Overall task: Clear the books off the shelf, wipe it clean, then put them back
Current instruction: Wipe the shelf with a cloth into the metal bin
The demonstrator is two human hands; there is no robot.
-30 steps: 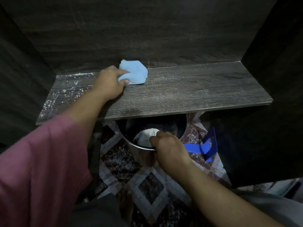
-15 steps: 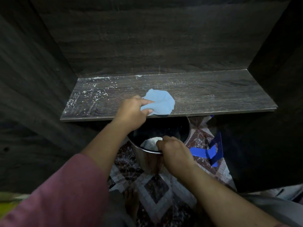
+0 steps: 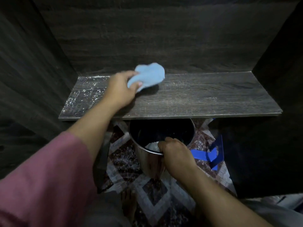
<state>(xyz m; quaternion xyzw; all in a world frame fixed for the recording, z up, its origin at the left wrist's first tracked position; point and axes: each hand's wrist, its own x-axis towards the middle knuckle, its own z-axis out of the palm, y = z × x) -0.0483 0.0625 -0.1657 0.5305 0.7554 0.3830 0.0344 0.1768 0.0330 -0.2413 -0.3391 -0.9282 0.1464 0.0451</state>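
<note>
L hand (image 3: 120, 91) pinches cloth (image 3: 148, 76), bulk past fingertips

The cloth (image 3: 148, 76) is being seen in light blue. The shelf (image 3: 196, 95) is being shown in dark grey-brown wood grain, its left end being dotted by white specks (image 3: 85, 94). The sleeve (image 3: 41, 177) is being seen in dusty pink, the pot (image 3: 147, 163) in silver with a dark inside. The floor (image 3: 154, 190) is being patterned by maroon, grey and white diamonds and crossed by bright blue tape (image 3: 199, 155).

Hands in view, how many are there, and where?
2. The left hand grips the blue cloth over the shelf; the right hand grips the metal bucket below its front edge.
</note>
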